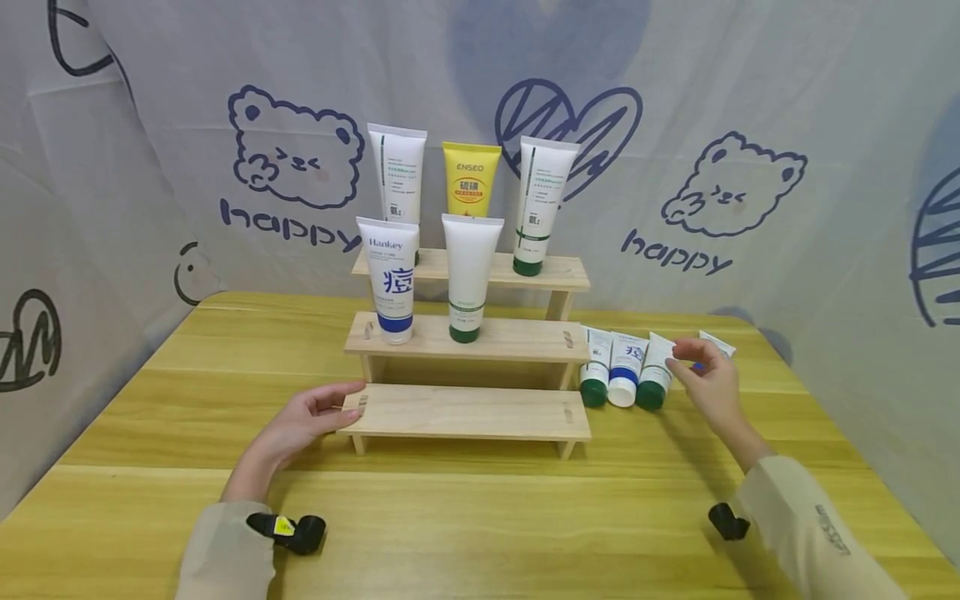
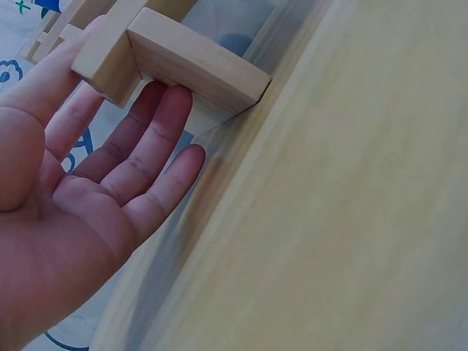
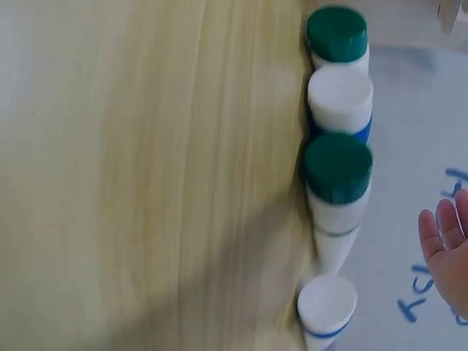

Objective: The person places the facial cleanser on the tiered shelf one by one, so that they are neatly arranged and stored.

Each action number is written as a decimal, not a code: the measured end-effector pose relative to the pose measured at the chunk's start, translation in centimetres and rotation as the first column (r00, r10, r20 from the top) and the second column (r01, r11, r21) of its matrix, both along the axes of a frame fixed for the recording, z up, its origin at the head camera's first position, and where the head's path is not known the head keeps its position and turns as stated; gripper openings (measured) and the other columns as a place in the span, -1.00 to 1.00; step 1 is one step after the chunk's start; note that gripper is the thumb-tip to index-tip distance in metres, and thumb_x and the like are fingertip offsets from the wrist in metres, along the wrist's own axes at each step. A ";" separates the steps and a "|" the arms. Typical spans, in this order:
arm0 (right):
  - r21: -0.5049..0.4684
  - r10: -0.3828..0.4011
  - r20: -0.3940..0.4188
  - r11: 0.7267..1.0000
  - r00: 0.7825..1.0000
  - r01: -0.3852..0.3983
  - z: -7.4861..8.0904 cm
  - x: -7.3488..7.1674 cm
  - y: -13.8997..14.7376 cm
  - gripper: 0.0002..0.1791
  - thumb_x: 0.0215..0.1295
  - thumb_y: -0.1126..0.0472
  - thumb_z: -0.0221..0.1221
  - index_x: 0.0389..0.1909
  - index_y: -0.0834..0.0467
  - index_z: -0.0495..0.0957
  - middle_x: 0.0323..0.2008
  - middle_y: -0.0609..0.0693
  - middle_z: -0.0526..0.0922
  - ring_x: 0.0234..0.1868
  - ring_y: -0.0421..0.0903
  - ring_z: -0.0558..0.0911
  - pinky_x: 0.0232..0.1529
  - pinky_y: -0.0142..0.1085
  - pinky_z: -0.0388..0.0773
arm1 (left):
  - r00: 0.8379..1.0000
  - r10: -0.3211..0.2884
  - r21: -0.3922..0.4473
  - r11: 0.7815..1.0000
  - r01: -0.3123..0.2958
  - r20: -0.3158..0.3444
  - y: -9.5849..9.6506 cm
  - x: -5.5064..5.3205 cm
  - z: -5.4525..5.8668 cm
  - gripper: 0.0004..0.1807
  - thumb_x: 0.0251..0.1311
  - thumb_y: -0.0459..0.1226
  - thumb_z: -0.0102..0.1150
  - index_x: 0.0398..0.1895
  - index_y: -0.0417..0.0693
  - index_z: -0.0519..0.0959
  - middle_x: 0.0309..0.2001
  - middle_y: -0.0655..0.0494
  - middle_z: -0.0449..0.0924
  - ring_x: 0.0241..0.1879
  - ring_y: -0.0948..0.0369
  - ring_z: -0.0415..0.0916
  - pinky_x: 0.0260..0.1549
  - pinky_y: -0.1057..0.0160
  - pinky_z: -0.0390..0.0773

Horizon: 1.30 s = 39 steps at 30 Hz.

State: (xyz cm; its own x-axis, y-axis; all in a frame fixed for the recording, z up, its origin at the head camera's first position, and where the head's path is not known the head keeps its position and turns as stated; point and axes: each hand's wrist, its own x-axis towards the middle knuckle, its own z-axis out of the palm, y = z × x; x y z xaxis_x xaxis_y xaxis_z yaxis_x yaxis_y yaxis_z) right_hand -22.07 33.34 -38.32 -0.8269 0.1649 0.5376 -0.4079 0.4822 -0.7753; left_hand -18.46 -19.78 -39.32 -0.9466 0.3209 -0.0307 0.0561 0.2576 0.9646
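A three-step wooden display stand [image 1: 465,412] stands on the table, and my left hand [image 1: 303,421] holds the left end of its lowest step. Close up in the left wrist view, fingers of the left hand [image 2: 95,175] reach beneath the step's wooden end [image 2: 197,58]. My right hand [image 1: 708,383] hovers by the tail of a green-capped white tube [image 1: 654,379], one of several tubes lying right of the stand. In the right wrist view, the right hand [image 3: 447,252] shows extended fingers, apart from that tube's green cap [image 3: 338,168].
On the top step stand two white tubes [image 1: 546,196] around a yellow tube [image 1: 471,179]. The middle step carries a blue-capped tube [image 1: 392,279] and a green-capped tube [image 1: 470,275]. A printed cloth [image 1: 420,50] hangs behind the table [image 1: 480,525].
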 end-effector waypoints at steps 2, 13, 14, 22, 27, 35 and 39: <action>-0.024 -0.004 0.010 1.000 1.000 0.005 -1.5 -1.4 1.8 -0.79 0.07 0.29 0.25 -0.25 0.19 0.52 -0.35 -0.16 0.57 -0.30 -0.37 0.51 -0.36 -0.58 0.38 | 1.000 -0.001 -0.002 1.000 0.001 -0.004 0.0 0.1 0.0 -0.42 0.15 -0.19 0.14 0.20 -0.28 0.29 0.11 -0.18 0.31 -0.10 0.12 0.30 -0.17 0.31 0.39; -0.040 -0.158 0.136 0.985 0.978 0.165 -1.3 -1.7 3.6 -0.76 0.05 0.24 0.26 -0.25 0.24 0.56 -0.41 -0.23 0.57 -0.34 -0.37 0.48 -0.37 -0.61 0.34 | 1.000 0.008 -0.003 1.000 -0.008 -0.001 0.0 -0.1 -0.1 -0.41 0.14 -0.18 0.15 0.20 -0.27 0.30 0.09 -0.16 0.33 -0.11 0.13 0.31 -0.17 0.29 0.39; -0.006 -0.189 0.160 0.981 0.969 0.192 -0.7 -1.2 3.1 -0.74 0.06 0.22 0.24 -0.24 0.26 0.55 -0.39 -0.20 0.57 -0.31 -0.34 0.47 -0.37 -0.59 0.32 | 1.000 0.011 0.001 1.000 -0.011 0.000 0.0 -0.1 -0.1 -0.42 0.14 -0.18 0.15 0.20 -0.26 0.31 0.08 -0.15 0.33 -0.11 0.13 0.31 -0.17 0.30 0.39; 0.125 -0.292 0.302 0.956 0.907 0.266 1.3 0.5 1.8 -0.57 0.12 0.25 0.16 -0.05 0.47 0.42 -0.06 0.33 0.43 -0.02 0.14 0.33 -0.14 -0.30 0.27 | 1.000 0.005 0.020 1.000 -0.005 0.001 0.1 0.0 0.1 -0.42 0.14 -0.22 0.15 0.20 -0.29 0.30 0.08 -0.18 0.32 -0.13 0.14 0.29 -0.19 0.32 0.40; 0.115 -0.249 0.407 0.969 0.879 0.221 1.0 0.6 2.5 -0.50 0.16 0.28 0.13 0.08 0.47 0.32 0.13 0.40 0.26 0.10 0.24 0.24 0.07 -0.03 0.18 | 1.000 0.002 0.026 1.000 -0.002 0.004 0.0 0.0 0.0 -0.43 0.14 -0.23 0.15 0.20 -0.30 0.29 0.07 -0.18 0.32 -0.13 0.14 0.30 -0.20 0.32 0.40; 0.098 -0.181 0.582 0.983 0.793 0.153 0.4 0.5 3.3 -0.33 0.21 0.19 0.09 0.27 0.37 0.10 0.22 0.50 0.00 0.19 0.33 0.08 0.11 0.06 0.13 | 1.000 -0.002 0.029 1.000 0.002 0.010 0.0 -0.2 -0.1 -0.42 0.15 -0.23 0.14 0.20 -0.30 0.29 0.06 -0.18 0.34 -0.13 0.15 0.33 -0.19 0.32 0.41; 0.090 -0.160 0.627 0.987 0.762 0.133 0.2 0.4 3.6 -0.28 0.21 0.17 0.09 0.31 0.31 0.02 0.23 0.50 -0.07 0.22 0.34 0.00 0.14 0.08 0.05 | 1.000 -0.002 0.032 1.000 0.002 0.015 0.0 -0.2 -0.1 -0.42 0.15 -0.23 0.14 0.20 -0.31 0.28 0.05 -0.18 0.34 -0.14 0.16 0.34 -0.19 0.32 0.41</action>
